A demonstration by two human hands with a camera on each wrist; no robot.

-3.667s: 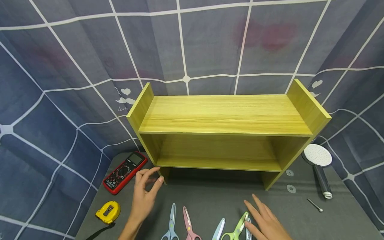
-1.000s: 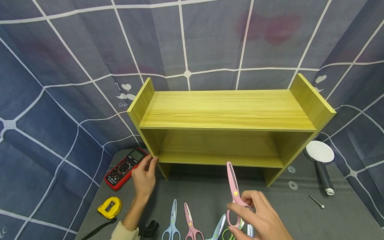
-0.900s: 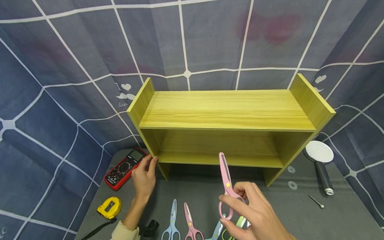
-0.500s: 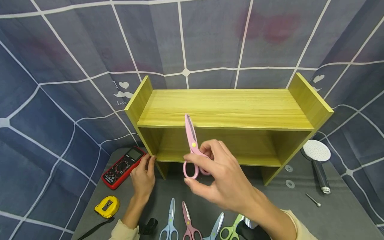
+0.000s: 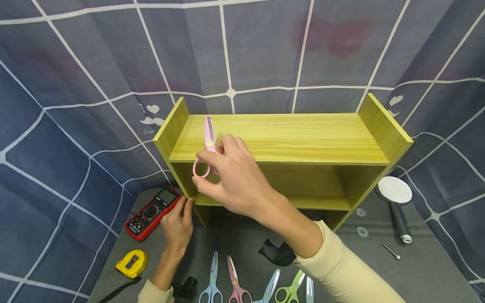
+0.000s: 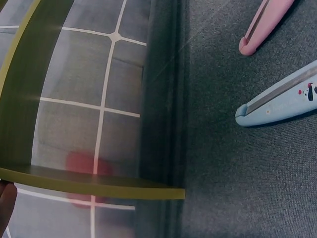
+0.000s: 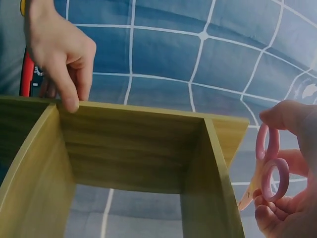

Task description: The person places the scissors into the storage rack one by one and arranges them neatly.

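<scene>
My right hand (image 5: 242,181) pinches pink scissors (image 5: 209,136) by the handle loops, blades pointing up, in front of the upper-left part of a yellow wooden shelf (image 5: 295,143). In the right wrist view the scissors (image 7: 269,148) hang beside the shelf's outer end, apart from its boards as far as I can see. My left hand (image 5: 177,227) grips the shelf's left side panel low at its front edge; the right wrist view has its thumb on the edge and fingers behind. Only a fingertip (image 6: 7,198) of it appears in the left wrist view.
A red multimeter (image 5: 152,213) and yellow tape measure (image 5: 131,263) lie left. In front are blue scissors (image 5: 213,282), pink scissors (image 5: 235,280), green scissors (image 5: 291,288) and others. At right lie a shower head (image 5: 395,202), washers (image 5: 362,231) and a small metal rod (image 5: 390,251).
My right hand took the pink scissors from the front right and has carried them up and left to the shelf's upper left. My left hand has come to the left panel and stayed there.
</scene>
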